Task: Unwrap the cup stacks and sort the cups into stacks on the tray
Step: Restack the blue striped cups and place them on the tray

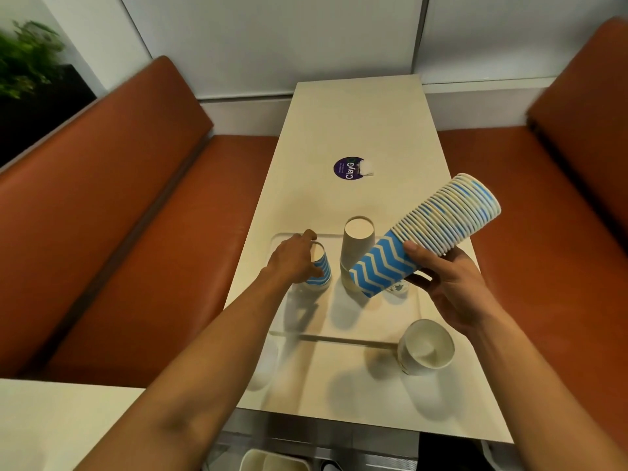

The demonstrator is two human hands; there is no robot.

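Observation:
My right hand grips a long stack of blue zigzag cups, held tilted above the cream tray. My left hand is closed around a single upside-down blue zigzag cup standing on the tray's left side. In the tray's middle stands a short stack of plain white cups, bottoms up. A small cup with a dark print shows partly behind the held stack. Off the tray's front right corner, a white cup stack lies tilted with its mouth towards me.
The tray rests on a long cream table with a round purple sticker and a scrap of white wrap. Orange benches flank both sides. White bins sit below the near edge.

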